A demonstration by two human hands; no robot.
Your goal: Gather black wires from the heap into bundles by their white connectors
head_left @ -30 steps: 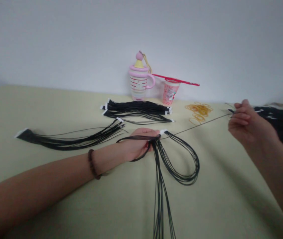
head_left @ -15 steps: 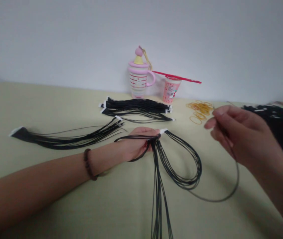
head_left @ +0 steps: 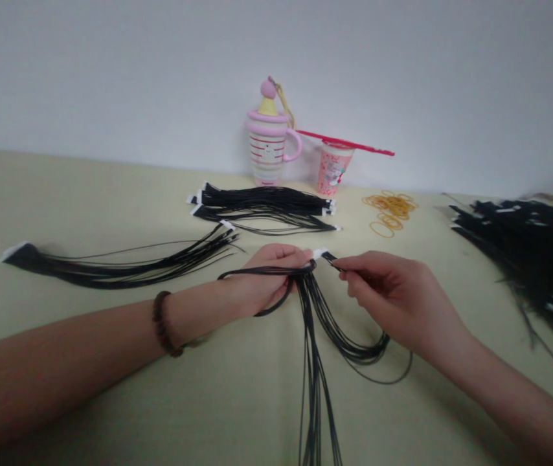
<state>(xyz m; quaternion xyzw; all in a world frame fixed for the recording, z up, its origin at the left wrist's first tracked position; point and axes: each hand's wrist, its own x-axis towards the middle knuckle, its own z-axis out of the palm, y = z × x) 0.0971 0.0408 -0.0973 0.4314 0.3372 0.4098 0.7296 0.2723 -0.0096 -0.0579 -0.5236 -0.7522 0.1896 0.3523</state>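
Observation:
Near the middle of the table, my left hand [head_left: 276, 275] is closed on a bundle of thin black wires [head_left: 313, 362] beside its white connector [head_left: 320, 254]. Some wires loop back over the left wrist, others hang down toward the near edge, and more curve in a loop to the right. My right hand [head_left: 393, 291] pinches black wire just right of the connector, with part of the loop hidden behind it. One wire bows out below the right hand.
Behind lie stacked black wire bundles [head_left: 267, 200], with another bundle [head_left: 111, 270] at left. A pink-lidded mug [head_left: 267, 149], a pink cup [head_left: 333, 169] under a red stick [head_left: 354, 144], yellow rubber bands [head_left: 393, 207] and a black wire pile [head_left: 539, 252] are farther back and right.
My right hand has moved left and down from beside the rubber bands to the connector. The large arc of single wire has shrunk, and the view has shifted slightly.

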